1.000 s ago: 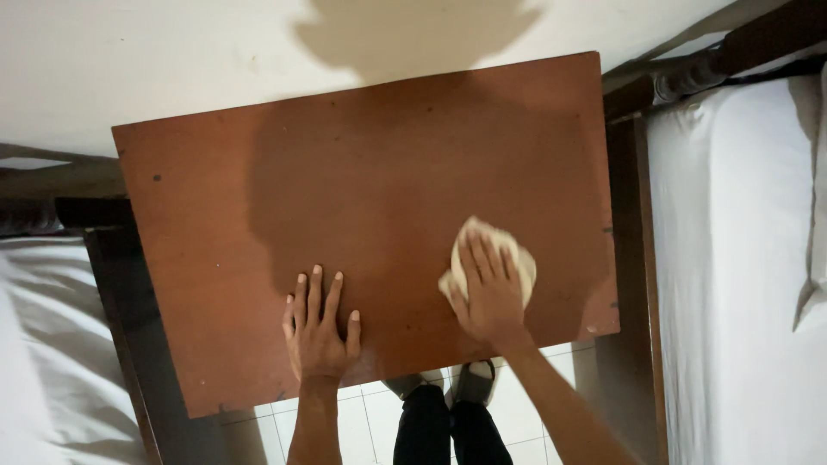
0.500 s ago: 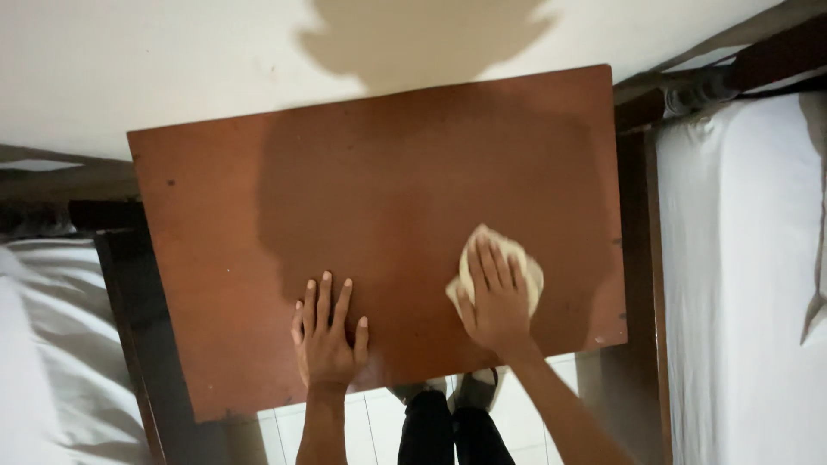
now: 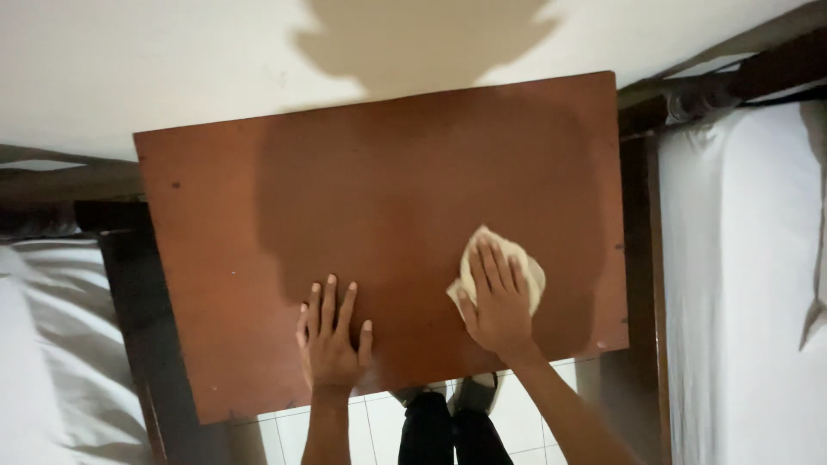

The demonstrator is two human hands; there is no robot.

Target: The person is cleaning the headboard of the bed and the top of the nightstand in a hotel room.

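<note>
On the brown counter (image 3: 258, 224), my right hand (image 3: 498, 303) presses flat on the pale cloth (image 3: 508, 263), fingers spread; left hand (image 3: 332, 340) braces open, holding nothing. The cloth could bunch and slip free near the edge.

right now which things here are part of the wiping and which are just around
In use:
- right hand, pressed flat on the cloth
- left hand, flat on the bare wood
- brown table

Just around:
- white bed on the right
- white bedding on the left
- white wall
- tiled floor
</note>
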